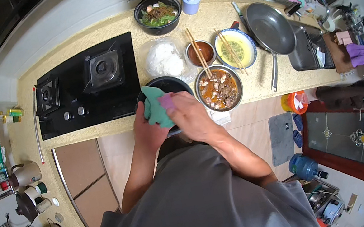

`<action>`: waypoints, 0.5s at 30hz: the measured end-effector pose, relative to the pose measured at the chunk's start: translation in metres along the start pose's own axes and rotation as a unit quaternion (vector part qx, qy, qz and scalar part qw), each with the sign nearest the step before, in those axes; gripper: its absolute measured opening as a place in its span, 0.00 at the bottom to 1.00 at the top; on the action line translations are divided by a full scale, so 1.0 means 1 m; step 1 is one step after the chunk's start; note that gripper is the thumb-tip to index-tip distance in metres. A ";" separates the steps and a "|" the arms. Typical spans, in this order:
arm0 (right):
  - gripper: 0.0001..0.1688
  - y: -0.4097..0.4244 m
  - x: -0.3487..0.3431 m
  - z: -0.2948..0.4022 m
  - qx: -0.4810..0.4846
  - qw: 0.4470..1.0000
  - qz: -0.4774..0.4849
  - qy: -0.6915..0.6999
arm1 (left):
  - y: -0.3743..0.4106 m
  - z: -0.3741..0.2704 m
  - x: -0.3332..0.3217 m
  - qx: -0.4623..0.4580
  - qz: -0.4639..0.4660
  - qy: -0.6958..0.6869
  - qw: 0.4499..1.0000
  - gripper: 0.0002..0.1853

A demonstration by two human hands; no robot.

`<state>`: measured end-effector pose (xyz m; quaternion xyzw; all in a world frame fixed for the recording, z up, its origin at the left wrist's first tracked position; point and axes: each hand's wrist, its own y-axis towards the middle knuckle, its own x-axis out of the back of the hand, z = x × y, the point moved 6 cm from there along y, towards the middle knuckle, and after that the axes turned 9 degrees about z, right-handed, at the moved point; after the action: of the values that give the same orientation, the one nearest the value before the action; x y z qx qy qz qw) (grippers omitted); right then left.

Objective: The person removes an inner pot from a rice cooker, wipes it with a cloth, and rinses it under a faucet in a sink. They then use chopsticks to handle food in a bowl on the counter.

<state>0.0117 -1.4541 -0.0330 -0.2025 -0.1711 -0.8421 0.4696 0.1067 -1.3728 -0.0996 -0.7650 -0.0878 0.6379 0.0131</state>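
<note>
A green and pink cloth (157,108) is bunched between my two hands, in front of a dark round pot (169,80) at the counter's front edge. My right hand (192,115) grips the cloth at its pink part. Against the cloth's left side rests my left hand (148,130); the cloth hides its fingers, so their grip does not show. Behind the pot is a clear plastic bag of white, crumbly food (165,58). To the right stands a steel bowl of meat pieces in reddish sauce (219,89), chopsticks (197,51) resting across its rim.
A black gas hob (72,81) lies left. Beyond the pot are a black bowl of greens (158,14), a brown bowl (202,54) and a blue-rimmed bowl of yellow liquid (237,46) with chopsticks. A frying pan (270,28) leans by the sink (305,53), its handle towards the counter edge.
</note>
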 end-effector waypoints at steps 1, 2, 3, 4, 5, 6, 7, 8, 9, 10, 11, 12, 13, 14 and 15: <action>0.19 0.005 -0.016 0.011 0.090 0.989 -0.019 -0.119 | -0.014 -0.006 0.006 -0.004 0.002 -0.015 1.000 0.28; 0.20 0.004 -0.027 0.018 0.102 0.986 -0.030 -0.130 | -0.026 -0.012 0.012 -0.009 0.003 -0.029 1.000 0.27; 0.19 0.004 -0.032 0.022 0.090 0.990 -0.026 -0.101 | -0.039 -0.020 0.023 -0.019 -0.013 -0.019 1.000 0.26; 0.19 0.004 -0.033 0.023 0.077 0.994 -0.023 -0.072 | -0.050 -0.027 0.034 -0.028 -0.030 -0.008 0.999 0.26; 0.18 0.002 -0.033 0.021 0.063 0.997 -0.019 -0.043 | -0.062 -0.034 0.042 -0.038 -0.048 0.002 0.998 0.25; 0.19 -0.004 -0.027 0.010 0.028 0.998 -0.037 -0.043 | -0.077 -0.045 0.057 -0.067 -0.132 0.025 0.989 0.25; 0.17 -0.011 -0.016 -0.002 -0.002 0.997 -0.054 -0.047 | -0.092 -0.057 0.066 -0.101 -0.187 0.048 0.976 0.25; 0.16 -0.018 -0.007 -0.022 -0.033 0.996 -0.068 -0.043 | -0.104 -0.070 0.077 -0.135 -0.239 0.072 0.959 0.24; 0.15 -0.027 0.003 -0.036 -0.046 0.989 -0.097 -0.098 | -0.118 -0.082 0.090 -0.166 -0.289 0.094 0.938 0.24; 0.14 -0.039 0.009 -0.056 -0.093 0.983 -0.110 -0.114 | -0.130 -0.094 0.110 -0.178 -0.324 0.170 0.914 0.22; 0.13 -0.050 0.013 -0.066 -0.151 0.969 -0.121 -0.153 | -0.132 -0.095 0.122 -0.179 -0.336 0.208 0.901 0.21; 0.15 -0.057 0.013 -0.078 -0.196 0.961 -0.094 -0.171 | -0.130 -0.095 0.131 -0.179 -0.347 0.247 0.887 0.21; 0.16 -0.066 0.010 -0.090 -0.244 0.948 -0.071 -0.190 | -0.125 -0.094 0.141 -0.174 -0.356 0.286 0.872 0.20; 0.17 -0.070 0.000 -0.102 -0.264 0.954 -0.058 -0.132 | -0.116 -0.092 0.156 -0.177 -0.352 0.322 0.861 0.20; 0.19 -0.076 -0.010 -0.119 -0.291 0.953 -0.052 -0.073 | -0.102 -0.088 0.156 -0.146 -0.353 0.352 0.854 0.20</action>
<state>-0.0705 -1.4654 -0.1478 -0.3823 0.0368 -0.8613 0.3326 0.2072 -1.2412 -0.2218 -0.8490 -0.4338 0.2583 0.1557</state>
